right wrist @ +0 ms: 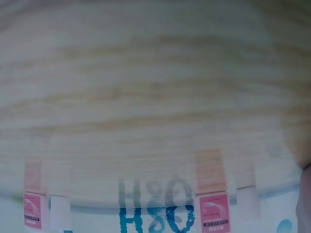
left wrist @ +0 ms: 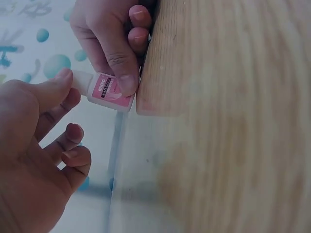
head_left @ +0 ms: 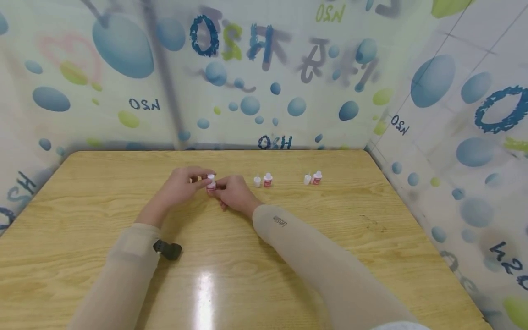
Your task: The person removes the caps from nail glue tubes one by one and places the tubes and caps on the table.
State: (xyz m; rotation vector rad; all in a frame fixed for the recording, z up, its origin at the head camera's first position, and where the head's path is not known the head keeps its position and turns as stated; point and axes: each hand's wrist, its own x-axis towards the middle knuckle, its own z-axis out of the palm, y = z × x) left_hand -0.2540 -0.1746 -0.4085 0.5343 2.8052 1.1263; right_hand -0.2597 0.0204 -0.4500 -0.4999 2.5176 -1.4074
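A small nail glue bottle (left wrist: pixel 109 92) with a pink label and white top stands on the table between both hands. My right hand (head_left: pixel 237 195) grips its body, the thumb over the label in the left wrist view. With thumb and index finger, my left hand (head_left: pixel 181 185) pinches the white cap (left wrist: pixel 81 81) at the bottle's top; its other fingers are loosely curled. Just right of the right hand stand a second nail glue bottle (head_left: pixel 268 180) and a separate white cap (head_left: pixel 257 182). Only a sliver of hand shows in the right wrist view.
Farther right on the wooden table (head_left: pixel 288 256) are a third nail glue bottle (head_left: pixel 316 178) and another white cap (head_left: pixel 307 179). Walls with printed bubbles (head_left: pixel 250 105) stand behind the table and at its sides. A dark strap (head_left: pixel 168 250) is around the left wrist.
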